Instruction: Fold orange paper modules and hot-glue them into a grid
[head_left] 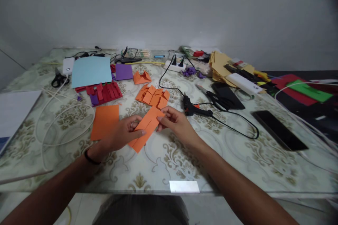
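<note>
An orange folded paper strip (146, 126) is held at a slant above the table's front half. My left hand (124, 132) pinches its left edge, thumb on top, with a ring on one finger. At its upper right end my right hand (174, 123) grips it between thumb and fingers. Flat on the table, left of my left hand, lies an orange sheet (105, 121), partly behind that hand. Folded orange pieces (153, 95) sit just beyond the strip, with another folded orange piece (142, 77) behind them.
Right of my hands are a black glue gun (195, 108) with its cord, scissors (219, 101) and a phone (280, 130). Red folded papers (105, 93), a light blue sheet (92, 71) and a purple square (124, 72) lie back left. A power strip (175, 65) stands near the wall.
</note>
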`<state>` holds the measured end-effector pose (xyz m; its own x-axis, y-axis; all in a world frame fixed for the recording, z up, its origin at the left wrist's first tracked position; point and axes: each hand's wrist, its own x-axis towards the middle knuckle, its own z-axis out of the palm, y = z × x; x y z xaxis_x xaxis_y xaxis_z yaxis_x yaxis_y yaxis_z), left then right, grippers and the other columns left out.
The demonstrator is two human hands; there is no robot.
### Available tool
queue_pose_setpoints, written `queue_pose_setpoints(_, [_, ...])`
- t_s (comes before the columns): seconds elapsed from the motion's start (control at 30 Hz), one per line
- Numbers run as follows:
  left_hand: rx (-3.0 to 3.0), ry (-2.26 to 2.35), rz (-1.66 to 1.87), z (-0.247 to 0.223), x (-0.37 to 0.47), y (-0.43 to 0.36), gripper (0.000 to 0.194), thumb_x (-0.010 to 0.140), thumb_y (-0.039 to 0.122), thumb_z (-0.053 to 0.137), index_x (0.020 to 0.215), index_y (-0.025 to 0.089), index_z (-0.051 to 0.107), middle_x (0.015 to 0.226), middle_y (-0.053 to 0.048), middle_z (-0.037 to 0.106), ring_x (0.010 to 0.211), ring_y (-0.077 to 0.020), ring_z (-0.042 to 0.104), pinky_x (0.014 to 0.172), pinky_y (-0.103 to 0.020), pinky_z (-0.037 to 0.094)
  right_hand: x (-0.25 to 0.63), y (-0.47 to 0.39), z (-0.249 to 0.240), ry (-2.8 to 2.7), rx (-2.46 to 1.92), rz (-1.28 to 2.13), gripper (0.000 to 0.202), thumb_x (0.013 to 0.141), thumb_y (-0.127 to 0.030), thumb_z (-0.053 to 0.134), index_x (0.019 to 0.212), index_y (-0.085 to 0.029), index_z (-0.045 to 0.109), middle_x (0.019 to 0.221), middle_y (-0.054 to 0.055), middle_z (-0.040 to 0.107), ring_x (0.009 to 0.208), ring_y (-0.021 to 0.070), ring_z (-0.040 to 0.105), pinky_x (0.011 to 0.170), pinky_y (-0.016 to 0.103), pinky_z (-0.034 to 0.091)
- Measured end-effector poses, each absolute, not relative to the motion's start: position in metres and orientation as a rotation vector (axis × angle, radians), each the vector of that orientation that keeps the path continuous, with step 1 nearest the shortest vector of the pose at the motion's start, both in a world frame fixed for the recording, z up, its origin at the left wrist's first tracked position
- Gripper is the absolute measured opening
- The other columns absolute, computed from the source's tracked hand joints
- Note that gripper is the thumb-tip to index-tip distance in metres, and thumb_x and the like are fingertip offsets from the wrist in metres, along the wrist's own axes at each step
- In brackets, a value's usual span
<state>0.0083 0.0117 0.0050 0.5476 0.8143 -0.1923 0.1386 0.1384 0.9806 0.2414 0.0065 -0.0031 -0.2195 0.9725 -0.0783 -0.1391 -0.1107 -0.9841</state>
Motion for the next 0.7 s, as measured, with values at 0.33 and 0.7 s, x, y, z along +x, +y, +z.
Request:
queue_pose_setpoints(0.33, [1.471, 0.895, 0.54, -0.005, 0.004, 0.011, 0.023, 0.094, 0.038, 0.069, 0.107, 0.02, 0.062, 0.086, 0.001, 0.072, 0.078, -0.0152, 0.065, 0.07, -0.025, 0.047, 0.238, 0.002, -0.008, -1.483, -1.064, 1.533, 0.037, 0.084, -0.044, 0.082, 0.105, -0.021, 0.063, 0.066, -0.005, 0.067, 0.061, 0.0147, 0.067, 0.064, 0.027, 0.049])
queue_pose_setpoints(0.7, [1.595, 1.017, 0.505, 0.004, 0.01, 0.008, 0.021, 0.09, 0.038, 0.064, 0.093, 0.021, 0.053, 0.061, 0.011, 0.034, 0.056, -0.0104, 0.029, 0.053, -0.023, 0.022, 0.233, -0.006, -0.005, -1.679, -1.116, 1.399, 0.02, 0.096, -0.04, 0.069, 0.101, -0.021, 0.065, 0.065, -0.004, 0.066, 0.061, 0.0142, 0.062, 0.062, 0.026, 0.045])
